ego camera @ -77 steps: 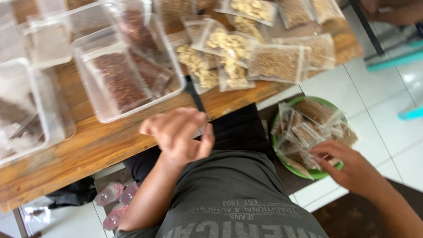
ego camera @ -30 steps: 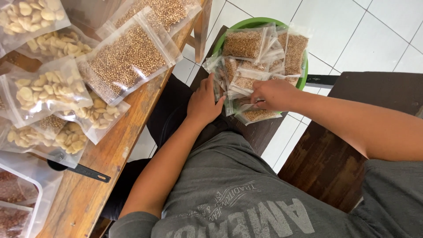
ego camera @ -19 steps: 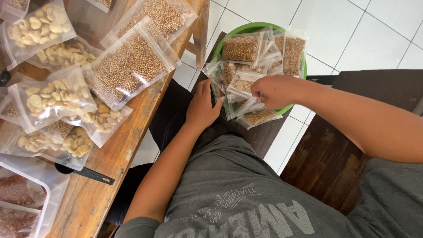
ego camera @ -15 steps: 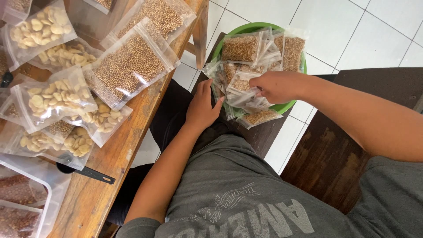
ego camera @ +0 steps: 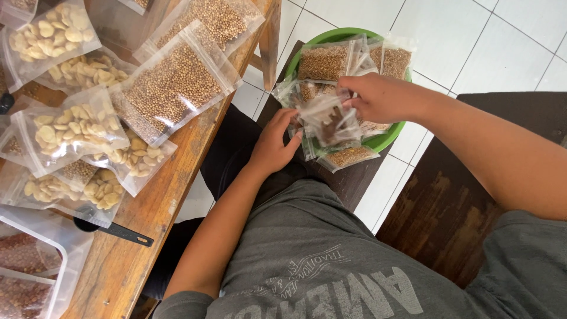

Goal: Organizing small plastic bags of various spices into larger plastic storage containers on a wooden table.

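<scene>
Right hand [ego camera: 381,97] pinches the top edge of a small clear zip bag [ego camera: 332,121], fingers closed on it, bag hanging over the green basin [ego camera: 390,137]. Contents dark brown, likely spice, too blurred to tell. Left hand [ego camera: 276,142] touches the same bag's left lower side, fingertips curled against it; whether it truly grips, cannot tell. The basin sits on a dark wooden stool [ego camera: 354,183] beside the person's knees, filled with more small packets of brown seeds [ego camera: 323,62]; one packet [ego camera: 347,157] hangs over the near rim.

Wooden table [ego camera: 177,171] at left: large bags of coriander-like seeds [ego camera: 174,85], bags of pale sliced nuts or beans [ego camera: 71,127], all lying flat and overlapping. Black-handled scoop [ego camera: 118,232] pokes out from under the bags near the table edge. Clear plastic container [ego camera: 35,272] with reddish-brown contents at lower left. White tiled floor [ego camera: 484,47] beyond the basin.
</scene>
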